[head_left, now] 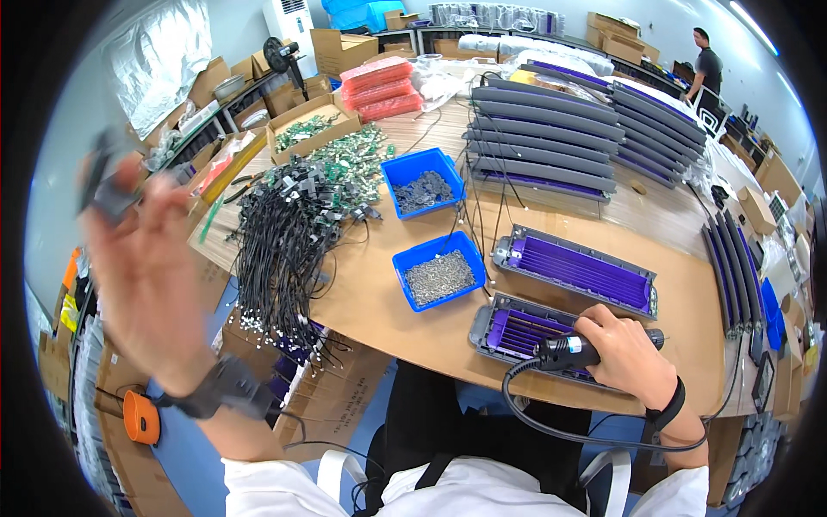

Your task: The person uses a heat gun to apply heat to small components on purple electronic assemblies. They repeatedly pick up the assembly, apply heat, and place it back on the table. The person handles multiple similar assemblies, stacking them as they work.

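Note:
My left hand (146, 276) is raised at the far left, smeared by motion. Between its fingers is a blurred dark grey part (110, 196) whose kind I cannot make out. My right hand (633, 358) is closed around a black corded electric screwdriver (564, 351), held sideways over the nearer grey housing. That housing (514, 334), purple inside, lies at the table's front edge, partly hidden by the hand and tool. A second grey and purple housing (577, 271) lies just behind it. Left of them, one blue bin (419, 302) holds small metal screws and another blue bin (457, 177) dark grey parts.
A heap of black cables (280, 250) with green circuit boards (357, 159) covers the table's left side. Stacked grey panels (543, 142) stand at the back. More panels (732, 271) line the right edge. The screwdriver cord (551, 422) loops over my lap. Another person (706, 65) stands far right.

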A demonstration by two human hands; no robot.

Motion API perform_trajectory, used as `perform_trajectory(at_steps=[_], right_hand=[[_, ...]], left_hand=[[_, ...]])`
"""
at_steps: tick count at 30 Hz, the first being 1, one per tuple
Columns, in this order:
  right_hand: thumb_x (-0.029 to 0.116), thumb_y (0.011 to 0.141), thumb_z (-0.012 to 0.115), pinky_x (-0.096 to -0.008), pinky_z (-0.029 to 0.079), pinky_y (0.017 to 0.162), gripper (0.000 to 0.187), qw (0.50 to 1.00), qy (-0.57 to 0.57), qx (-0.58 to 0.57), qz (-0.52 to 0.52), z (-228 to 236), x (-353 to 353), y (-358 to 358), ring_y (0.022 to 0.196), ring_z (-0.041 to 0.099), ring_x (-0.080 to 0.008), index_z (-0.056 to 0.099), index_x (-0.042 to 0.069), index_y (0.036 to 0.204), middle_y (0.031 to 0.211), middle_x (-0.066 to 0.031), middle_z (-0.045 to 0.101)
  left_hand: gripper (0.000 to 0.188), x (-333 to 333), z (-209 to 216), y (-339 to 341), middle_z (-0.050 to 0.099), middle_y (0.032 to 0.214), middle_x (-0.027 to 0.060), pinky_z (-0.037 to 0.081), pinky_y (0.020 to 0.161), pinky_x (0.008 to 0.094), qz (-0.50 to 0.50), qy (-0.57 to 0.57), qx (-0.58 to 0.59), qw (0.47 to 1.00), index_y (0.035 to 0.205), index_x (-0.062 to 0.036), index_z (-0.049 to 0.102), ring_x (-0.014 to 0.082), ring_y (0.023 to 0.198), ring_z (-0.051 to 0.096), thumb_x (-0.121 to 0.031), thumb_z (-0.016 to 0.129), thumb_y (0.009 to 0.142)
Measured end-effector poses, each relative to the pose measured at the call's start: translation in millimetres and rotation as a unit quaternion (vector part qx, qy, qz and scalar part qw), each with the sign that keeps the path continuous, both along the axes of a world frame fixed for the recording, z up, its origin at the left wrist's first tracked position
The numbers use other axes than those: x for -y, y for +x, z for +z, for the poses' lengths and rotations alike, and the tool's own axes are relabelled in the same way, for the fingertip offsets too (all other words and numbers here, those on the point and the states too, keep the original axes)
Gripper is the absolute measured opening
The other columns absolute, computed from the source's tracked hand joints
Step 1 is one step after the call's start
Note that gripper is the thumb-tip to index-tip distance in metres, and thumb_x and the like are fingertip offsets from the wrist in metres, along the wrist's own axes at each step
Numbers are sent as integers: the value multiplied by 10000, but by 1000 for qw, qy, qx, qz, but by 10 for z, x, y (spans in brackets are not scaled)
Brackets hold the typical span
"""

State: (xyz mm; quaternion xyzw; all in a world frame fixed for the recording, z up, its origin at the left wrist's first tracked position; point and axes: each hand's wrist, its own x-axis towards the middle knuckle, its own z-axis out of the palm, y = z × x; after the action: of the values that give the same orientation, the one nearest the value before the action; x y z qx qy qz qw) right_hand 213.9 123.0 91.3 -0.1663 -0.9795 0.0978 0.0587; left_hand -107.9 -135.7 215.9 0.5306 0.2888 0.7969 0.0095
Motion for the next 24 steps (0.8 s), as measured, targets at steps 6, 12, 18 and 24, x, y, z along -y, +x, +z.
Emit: perform_trajectory(at_steps=[6,12,18,24], right_hand=[[-65,616,675,-452,511,671,442,1000,3,6,22,-9,-9,22,772,604,-398,521,6,1024,1035,-174,530],[-63,637,658,-449,521,661,428,999,11,-3,45,-49,-37,45,766,605,-389,515,4,1034,997,-175,518],[-9,640,691,-440,517,663,430,999,-29,-26,27,179,-44,62,775,614,-380,520,25,1034,904,-166,570],[3,638,704,-430,487,638,419,974,-101,-192,63,491,89,-295,756,617,-398,529,27,1018,797,-191,626]], left_hand=[[280,622,4,206,346,881,56,311,649,238,-1,0,-35,999,1045,33,392,110,705,370,-147,582,945],[358,635,-303,492,453,787,41,320,471,211,195,-151,47,968,1126,-6,443,90,541,371,-291,572,952],[366,-126,-1065,869,661,867,107,526,717,278,3,-505,60,861,1193,58,580,171,771,662,-149,570,891],[248,-780,-1563,1042,667,905,75,510,777,240,-142,-500,79,851,1176,41,601,117,837,643,-24,509,956]])
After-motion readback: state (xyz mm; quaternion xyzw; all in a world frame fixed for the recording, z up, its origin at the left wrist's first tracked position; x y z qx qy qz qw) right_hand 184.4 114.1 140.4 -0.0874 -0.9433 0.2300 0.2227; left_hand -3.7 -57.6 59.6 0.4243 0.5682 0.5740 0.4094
